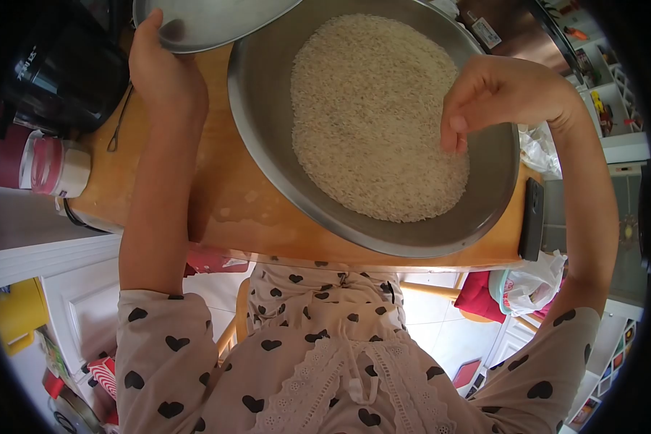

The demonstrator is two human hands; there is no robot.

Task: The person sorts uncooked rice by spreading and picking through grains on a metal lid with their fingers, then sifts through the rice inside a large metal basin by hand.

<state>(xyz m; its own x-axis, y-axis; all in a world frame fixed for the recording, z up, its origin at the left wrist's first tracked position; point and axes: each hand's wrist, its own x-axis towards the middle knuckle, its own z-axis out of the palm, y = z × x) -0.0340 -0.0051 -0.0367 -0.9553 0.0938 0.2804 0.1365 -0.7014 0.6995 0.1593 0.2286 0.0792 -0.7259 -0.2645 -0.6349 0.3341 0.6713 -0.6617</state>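
A wide metal basin (267, 155) stands on the wooden table, with a broad heap of white rice (372, 116) spread over its bottom. At the upper left, my left hand (165, 69) grips the edge of a round, shallow metal dish (228, 22); its far part is cut off by the frame. The dish is beside the basin and slightly over its rim. Over the right side of the rice, my right hand (488, 98) bends downward, thumb and fingers closed together, fingertips at or just above the grains. Whatever is between those fingertips is too small to make out.
A black appliance (61, 72) and a pink-and-white jar (61, 166) stand on the left of the wooden table (231, 217). A dark phone (532, 219) lies at its right edge. Plastic bags (539, 282) hang or lie beyond, below the table.
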